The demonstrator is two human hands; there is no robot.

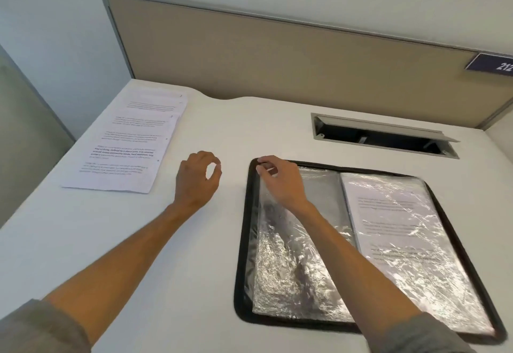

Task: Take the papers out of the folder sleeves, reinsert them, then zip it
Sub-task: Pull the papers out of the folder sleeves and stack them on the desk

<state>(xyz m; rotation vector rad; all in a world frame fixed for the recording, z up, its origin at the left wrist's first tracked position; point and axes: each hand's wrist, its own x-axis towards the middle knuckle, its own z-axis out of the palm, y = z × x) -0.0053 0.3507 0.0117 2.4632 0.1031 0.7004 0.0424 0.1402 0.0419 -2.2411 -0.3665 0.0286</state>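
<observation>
In the head view you are mid-removal: several papers [125,141] lie fanned at the counter's [194,241] left edge, the unzipped folder [369,244] near the front right holds more, your right hand [277,180] pinches the empty left sleeve's [294,263] corner, your left hand [197,177] hovers loosely curled, empty.

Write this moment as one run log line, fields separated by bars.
folder: open, unzipped | right hand: pinching left sleeve corner | left hand: holds nothing | loose papers: left
</observation>
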